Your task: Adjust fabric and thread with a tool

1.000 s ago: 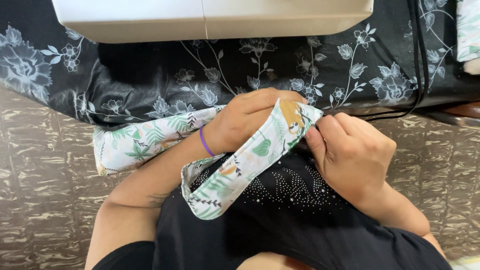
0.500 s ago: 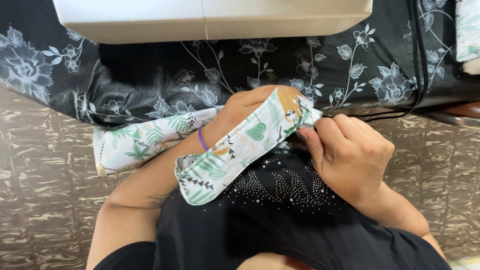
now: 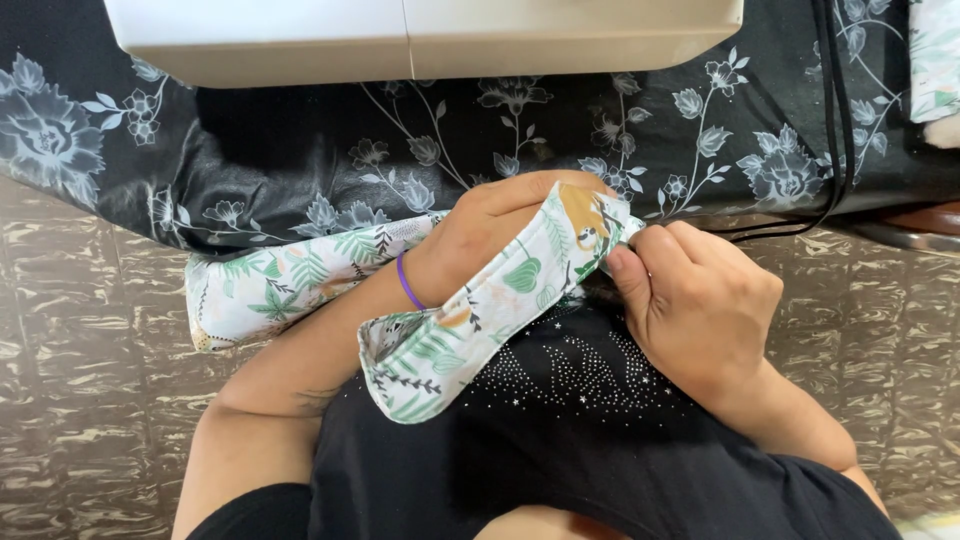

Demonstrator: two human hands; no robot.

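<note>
The left hand (image 3: 500, 235) is gripping a leaf-printed fabric strip (image 3: 470, 315), its fingers curled shut around the upper end, a purple band (image 3: 408, 282) circling the wrist. The right hand (image 3: 695, 300) is meeting it at that same end, its fingers (image 3: 632, 272) closed and pinching the strip's tip. The strip is hanging diagonally down over the person's lap, its loose lower end lying against a black sparkly top (image 3: 580, 420). Just behind the left forearm, a second piece of the same printed fabric (image 3: 270, 290) is lying at the edge of the tabletop, partly hidden by that arm. The tabletop is wearing a black floral cloth (image 3: 300, 160), and a cream-coloured machine base (image 3: 420, 35) is sitting on it at the far side. A black cable (image 3: 835, 130) is running down the cloth to the right of the hands. Brown patterned floor (image 3: 90, 400) is showing on either side.
</note>
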